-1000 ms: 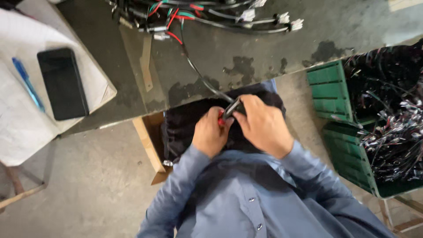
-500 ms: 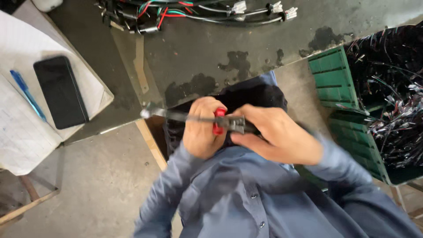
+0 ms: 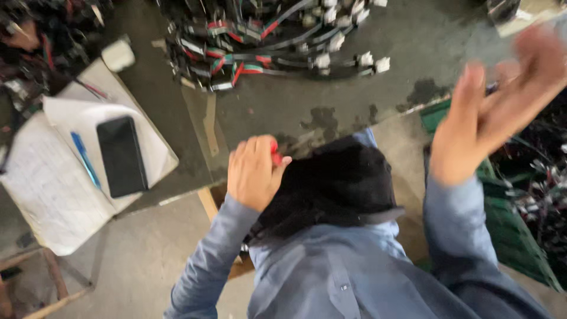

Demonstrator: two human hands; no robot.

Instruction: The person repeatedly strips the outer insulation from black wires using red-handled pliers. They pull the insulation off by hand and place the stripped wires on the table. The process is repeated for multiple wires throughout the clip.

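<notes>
Below the dark stained worktable (image 3: 378,100), seen from the head camera, the left hand (image 3: 255,171) is curled shut, pinching a small red-handled tool or clip (image 3: 274,155) between thumb and fingers, right at the table's near edge and above a black cloth bundle (image 3: 336,183) on the lap. The right hand (image 3: 502,106) is blurred, raised off to the right of the table's edge with fingers spread and nothing in them, over a green plastic crate (image 3: 520,236) of dark wires. A heap of black cables with red, green and white connectors (image 3: 266,41) lies at the table's far side. Left of the table sit white papers (image 3: 53,189), a black phone (image 3: 121,155) and a blue pen (image 3: 84,159). This looks like a pause between 2 pieces of wiring work; the free hand would need to fetch 1 more piece and bring it to the tool.
</notes>
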